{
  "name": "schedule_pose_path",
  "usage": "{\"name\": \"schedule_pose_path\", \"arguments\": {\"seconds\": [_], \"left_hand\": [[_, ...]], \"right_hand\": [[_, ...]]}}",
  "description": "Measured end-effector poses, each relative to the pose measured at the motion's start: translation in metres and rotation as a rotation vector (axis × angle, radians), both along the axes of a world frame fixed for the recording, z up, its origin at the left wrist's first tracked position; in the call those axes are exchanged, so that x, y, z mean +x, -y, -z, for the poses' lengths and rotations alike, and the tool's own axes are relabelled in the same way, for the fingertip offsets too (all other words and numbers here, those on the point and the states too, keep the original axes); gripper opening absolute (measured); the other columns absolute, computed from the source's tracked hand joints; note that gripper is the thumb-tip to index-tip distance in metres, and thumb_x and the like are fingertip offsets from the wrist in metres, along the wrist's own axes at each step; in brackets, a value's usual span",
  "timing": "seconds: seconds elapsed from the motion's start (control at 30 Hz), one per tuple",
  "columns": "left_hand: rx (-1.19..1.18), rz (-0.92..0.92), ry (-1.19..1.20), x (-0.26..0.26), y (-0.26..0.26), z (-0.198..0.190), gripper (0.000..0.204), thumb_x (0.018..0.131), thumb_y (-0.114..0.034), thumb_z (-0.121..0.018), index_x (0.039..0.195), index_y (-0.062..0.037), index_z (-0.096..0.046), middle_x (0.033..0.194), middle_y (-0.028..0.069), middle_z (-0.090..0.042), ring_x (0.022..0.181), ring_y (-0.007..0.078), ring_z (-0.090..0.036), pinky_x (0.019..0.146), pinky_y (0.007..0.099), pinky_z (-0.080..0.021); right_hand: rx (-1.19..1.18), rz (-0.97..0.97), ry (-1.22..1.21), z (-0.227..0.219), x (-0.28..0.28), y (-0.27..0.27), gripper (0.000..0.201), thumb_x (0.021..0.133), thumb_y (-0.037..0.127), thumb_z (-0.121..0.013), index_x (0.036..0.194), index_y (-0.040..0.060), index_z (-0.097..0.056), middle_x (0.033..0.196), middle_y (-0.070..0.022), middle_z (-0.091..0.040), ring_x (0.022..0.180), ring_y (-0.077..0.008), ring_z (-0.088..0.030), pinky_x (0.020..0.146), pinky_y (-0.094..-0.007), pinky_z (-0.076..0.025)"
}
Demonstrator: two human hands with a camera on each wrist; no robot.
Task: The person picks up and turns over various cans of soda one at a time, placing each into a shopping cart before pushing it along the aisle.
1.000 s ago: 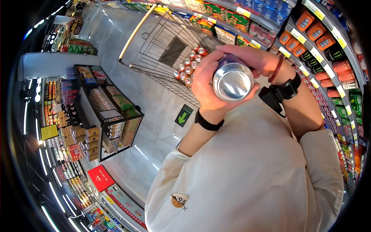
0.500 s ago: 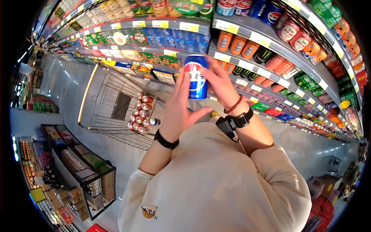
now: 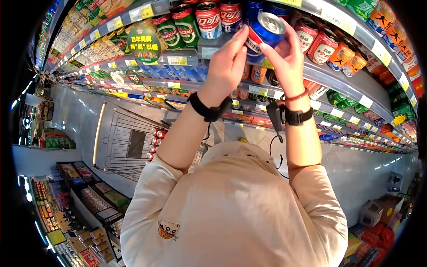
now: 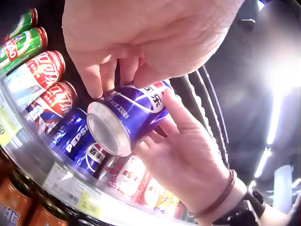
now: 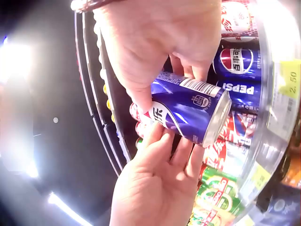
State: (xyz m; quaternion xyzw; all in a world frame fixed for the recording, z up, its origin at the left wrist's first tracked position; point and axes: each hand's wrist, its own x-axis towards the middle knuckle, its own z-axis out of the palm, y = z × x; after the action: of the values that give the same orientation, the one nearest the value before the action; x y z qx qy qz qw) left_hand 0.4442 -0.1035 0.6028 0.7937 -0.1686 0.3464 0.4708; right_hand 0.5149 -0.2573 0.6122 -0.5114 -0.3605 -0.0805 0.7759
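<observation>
A blue Pepsi can (image 3: 262,32) is raised to the top shelf (image 3: 342,78), tilted with its silver end outward. My right hand (image 3: 279,44) grips it, thumb on one side and fingers on the other; the right wrist view shows this hold on the can (image 5: 193,110). My left hand (image 3: 240,46) touches the can's other side with nearly straight fingers (image 5: 176,155). In the left wrist view the can (image 4: 127,120) hangs just in front of shelved Pepsi cans (image 4: 77,141), with the right hand (image 4: 188,160) under it.
Red cans (image 3: 209,18) and green cans (image 3: 171,29) fill the top shelf beside the Pepsi row. Price tags (image 4: 89,202) line the shelf edge. A wire cart (image 3: 129,142) with red cans stands in the aisle at left. Boxes (image 3: 378,209) sit at lower right.
Both hands carried the can up from chest height to the top shelf, and it tipped from upright to slanted. The view swung upward from the cart to the shelves.
</observation>
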Motion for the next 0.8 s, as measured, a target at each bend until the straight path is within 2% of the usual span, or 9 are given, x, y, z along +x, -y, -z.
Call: {"name": "schedule_pose_path", "arguments": {"seconds": [0.03, 0.1, 0.23, 0.3, 0.37, 0.5, 0.7, 0.77, 0.8], "left_hand": [[-0.053, 0.03, 0.051, 0.011, 0.002, -0.003, 0.043, 0.099, -0.002, -0.051, 0.142, 0.0051, -0.049, 0.144, 0.0239, -0.053, 0.137, 0.0322, -0.049, 0.113, 0.0369, -0.038], [-0.088, -0.009, 0.024, 0.032, 0.006, 0.002, 0.045, 0.099, -0.002, -0.05, 0.144, 0.005, -0.046, 0.147, 0.0243, -0.049, 0.14, 0.0327, -0.046, 0.115, 0.037, -0.036], [-0.004, -0.119, 0.003, 0.055, 0.015, 0.023, 0.049, 0.098, 0.0, -0.046, 0.146, 0.005, -0.043, 0.149, 0.0276, -0.046, 0.14, 0.0364, -0.044, 0.115, 0.038, -0.036], [0.009, -0.144, -0.01, 0.062, 0.015, 0.036, 0.05, 0.097, 0.001, -0.045, 0.146, 0.0053, -0.042, 0.148, 0.0291, -0.046, 0.14, 0.0366, -0.045, 0.114, 0.0381, -0.037], [-0.057, -0.211, -0.046, 0.067, 0.013, 0.049, 0.049, 0.099, -0.002, -0.048, 0.147, 0.0043, -0.042, 0.148, 0.0235, -0.049, 0.139, 0.0295, -0.047, 0.113, 0.034, -0.036], [0.055, -0.278, -0.001, 0.06, 0.014, 0.04, 0.049, 0.096, 0.001, -0.048, 0.145, 0.0026, -0.045, 0.144, 0.0272, -0.05, 0.134, 0.0396, -0.05, 0.11, 0.0406, -0.042], [0.178, -0.31, 0.017, 0.058, 0.005, 0.034, 0.048, 0.09, 0.002, -0.049, 0.138, 0.0067, -0.05, 0.14, 0.0264, -0.053, 0.131, 0.0373, -0.052, 0.107, 0.0417, -0.045], [0.119, -0.265, -0.031, 0.045, 0.0, 0.032, 0.042, 0.095, 0.001, -0.049, 0.136, 0.004, -0.054, 0.138, 0.0269, -0.056, 0.132, 0.0393, -0.052, 0.108, 0.0386, -0.044], [0.12, -0.26, 0.001, 0.036, -0.005, 0.033, 0.041, 0.094, 0.001, -0.05, 0.134, 0.0039, -0.056, 0.135, 0.0258, -0.058, 0.128, 0.0387, -0.055, 0.105, 0.0394, -0.046]], "right_hand": [[-0.024, 0.039, 0.054, 0.003, 0.019, -0.001, 0.072, 0.084, 0.002, -0.078, 0.144, -0.0025, -0.039, 0.134, -0.0174, -0.057, 0.124, -0.0228, -0.058, 0.106, -0.0356, -0.048], [-0.22, 0.224, 0.205, 0.005, 0.047, -0.002, 0.072, 0.085, 0.008, -0.079, 0.143, -0.0032, -0.039, 0.135, -0.0179, -0.057, 0.124, -0.0239, -0.058, 0.107, -0.0367, -0.047], [-0.197, 0.1, 0.048, 0.016, 0.078, -0.011, 0.072, 0.08, 0.018, -0.084, 0.139, -0.0011, -0.046, 0.129, -0.0184, -0.061, 0.12, -0.0229, -0.06, 0.101, -0.0348, -0.049], [-0.425, 0.428, 0.262, 0.021, 0.091, -0.012, 0.074, 0.075, 0.032, -0.086, 0.134, 0.0013, -0.054, 0.123, -0.0212, -0.063, 0.108, -0.0343, -0.065, 0.092, -0.0394, -0.052], [-0.494, 0.462, 0.302, 0.022, 0.091, -0.013, 0.073, 0.076, 0.034, -0.085, 0.134, 0.0014, -0.054, 0.118, -0.0224, -0.065, 0.104, -0.037, -0.066, 0.089, -0.0417, -0.053], [-0.405, 0.413, 0.22, 0.022, 0.091, -0.021, 0.069, 0.079, 0.035, -0.083, 0.131, -0.0018, -0.054, 0.111, -0.0241, -0.067, 0.103, -0.0378, -0.067, 0.088, -0.0421, -0.053], [-0.483, 0.622, 0.334, 0.037, 0.095, -0.032, 0.067, 0.08, 0.036, -0.082, 0.128, -0.0032, -0.058, 0.117, -0.0223, -0.062, 0.107, -0.0366, -0.062, 0.092, -0.0415, -0.051], [-0.475, 0.547, 0.241, 0.036, 0.091, -0.032, 0.068, 0.081, 0.034, -0.083, 0.13, -0.0042, -0.056, 0.115, -0.0234, -0.062, 0.106, -0.0362, -0.062, 0.092, -0.0412, -0.051], [-0.495, 0.731, 0.383, 0.032, 0.084, -0.031, 0.067, 0.081, 0.033, -0.083, 0.129, -0.004, -0.056, 0.115, -0.0234, -0.062, 0.104, -0.0364, -0.062, 0.091, -0.041, -0.051]]}}
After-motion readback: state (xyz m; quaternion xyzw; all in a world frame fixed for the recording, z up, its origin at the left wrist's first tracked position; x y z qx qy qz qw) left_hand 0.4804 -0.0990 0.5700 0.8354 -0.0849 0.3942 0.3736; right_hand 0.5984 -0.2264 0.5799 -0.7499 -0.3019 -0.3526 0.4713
